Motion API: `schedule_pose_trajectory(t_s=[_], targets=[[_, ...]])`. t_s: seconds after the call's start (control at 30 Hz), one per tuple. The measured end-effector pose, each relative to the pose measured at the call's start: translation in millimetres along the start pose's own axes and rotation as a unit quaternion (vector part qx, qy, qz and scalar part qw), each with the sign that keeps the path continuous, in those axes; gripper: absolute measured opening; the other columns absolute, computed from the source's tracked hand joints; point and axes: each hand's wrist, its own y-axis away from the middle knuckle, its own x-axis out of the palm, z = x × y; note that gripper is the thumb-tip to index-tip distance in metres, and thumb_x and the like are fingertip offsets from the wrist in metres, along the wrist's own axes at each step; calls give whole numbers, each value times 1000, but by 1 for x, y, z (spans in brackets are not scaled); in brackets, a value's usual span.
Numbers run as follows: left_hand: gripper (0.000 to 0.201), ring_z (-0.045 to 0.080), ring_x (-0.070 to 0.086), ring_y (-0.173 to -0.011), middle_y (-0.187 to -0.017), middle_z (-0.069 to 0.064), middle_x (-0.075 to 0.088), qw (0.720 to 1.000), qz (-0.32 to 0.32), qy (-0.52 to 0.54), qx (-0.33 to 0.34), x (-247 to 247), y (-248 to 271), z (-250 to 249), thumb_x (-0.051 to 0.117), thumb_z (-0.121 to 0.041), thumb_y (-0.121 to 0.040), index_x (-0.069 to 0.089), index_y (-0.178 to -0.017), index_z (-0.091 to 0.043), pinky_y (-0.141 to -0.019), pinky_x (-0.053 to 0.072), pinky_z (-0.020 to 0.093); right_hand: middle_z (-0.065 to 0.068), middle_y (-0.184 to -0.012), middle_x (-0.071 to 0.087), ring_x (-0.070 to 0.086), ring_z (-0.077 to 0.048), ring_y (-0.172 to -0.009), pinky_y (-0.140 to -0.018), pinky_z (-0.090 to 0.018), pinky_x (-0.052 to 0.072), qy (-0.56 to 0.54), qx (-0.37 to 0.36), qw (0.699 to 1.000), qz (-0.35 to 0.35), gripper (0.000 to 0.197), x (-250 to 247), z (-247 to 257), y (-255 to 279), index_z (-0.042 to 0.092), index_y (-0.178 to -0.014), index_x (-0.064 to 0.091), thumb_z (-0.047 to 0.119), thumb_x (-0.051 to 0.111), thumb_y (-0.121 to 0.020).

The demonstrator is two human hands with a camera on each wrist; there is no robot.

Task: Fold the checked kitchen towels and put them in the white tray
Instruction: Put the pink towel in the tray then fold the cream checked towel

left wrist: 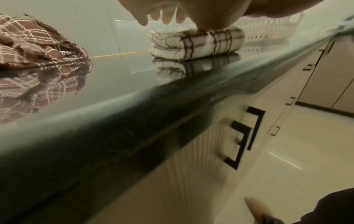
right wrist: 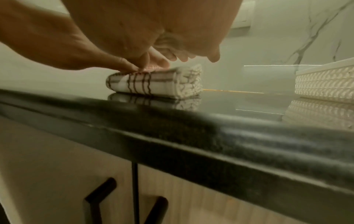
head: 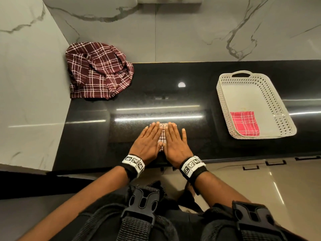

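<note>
A folded white checked towel (head: 163, 136) lies on the black counter (head: 156, 101) near its front edge. My left hand (head: 149, 140) and right hand (head: 174, 140) lie flat on it side by side, fingers straight, pressing it down. The wrist views show the thick folded bundle (left wrist: 195, 45) (right wrist: 155, 82) under the palms. A white perforated tray (head: 225, 101) stands to the right with a folded pink checked towel (head: 244, 123) in its near end. A crumpled maroon checked towel (head: 97, 72) (left wrist: 38, 45) sits at the back left corner.
Marble walls close off the back and the left side of the counter. Cabinet fronts with black handles (left wrist: 241, 136) run below the counter's front edge. Bare counter lies between the hands and the tray (right wrist: 325, 81).
</note>
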Motion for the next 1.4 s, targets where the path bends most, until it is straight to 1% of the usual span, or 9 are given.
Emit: schedule_pose_trajectory(t_s=[0.17,0.3,0.5,0.67,0.8,0.9,1.03,1.23,1.4], targets=[[74,20,-6,-153,-166,7,-6,996,87,-4,-10,-5,-14,12,18,-52,-99,0,-159,-13,-125,0,40,-6,-163,-21,-25,-18,-148,-122,-51,-7,-29,-3,998,64,70,2,-15,-15,12,-157,-10,44,20,-102],[73,24,23,-147,-162,6,22,993,101,46,-29,-27,-40,21,40,-51,-98,17,-157,-15,-121,21,43,-7,-165,-16,-18,-20,-151,-123,-50,2,-99,6,995,12,78,-1,-15,-11,11,-157,-7,40,38,-100],[71,19,55,-108,-115,-3,55,964,158,178,-124,-47,-66,28,87,-43,-68,49,-123,-22,-91,48,37,-10,-166,3,0,-24,-153,-124,-40,7,-149,121,981,-18,85,9,-22,8,9,-157,8,50,51,-96],[45,16,67,-93,-104,-2,73,936,240,236,-102,-63,-76,24,77,-52,-79,67,-108,-19,-86,54,34,-3,-163,21,15,-19,-151,-122,-42,19,-240,94,966,-10,72,-5,-36,16,18,-153,28,47,56,-94],[39,15,71,-91,-100,0,75,914,244,323,-28,-95,-90,3,66,-52,-89,68,-108,-17,-83,57,33,7,-137,59,55,-13,-126,-107,-42,45,-473,115,873,-17,64,-33,-62,24,28,-143,43,48,67,-87],[33,12,71,-84,-95,-3,74,900,234,369,8,-123,-111,-31,66,-48,-90,66,-107,-19,-66,54,25,-3,-120,70,69,-22,-108,-88,-42,58,-621,138,772,4,45,-67,-93,39,18,-133,52,30,68,-92],[30,15,73,-84,-94,1,75,901,217,374,35,-145,-155,-82,65,-43,-93,66,-106,-16,-69,60,32,-8,-113,73,72,-24,-101,-78,-38,59,-662,142,735,-40,32,-111,-141,70,11,-121,61,17,69,-91],[22,17,66,-100,-109,1,70,938,169,297,55,-151,-234,-179,58,-31,-97,65,-112,-16,-93,54,42,-10,-101,75,73,-26,-89,-78,-40,61,-575,235,759,-192,12,-149,-242,103,15,-105,69,12,64,-94],[31,21,61,-104,-117,4,66,967,159,193,42,-136,-292,-227,62,-32,-95,64,-121,-14,-91,49,35,-1,-94,74,70,-20,-88,-85,-40,57,-449,310,821,-168,19,-150,-307,93,17,-104,71,17,64,-86]])
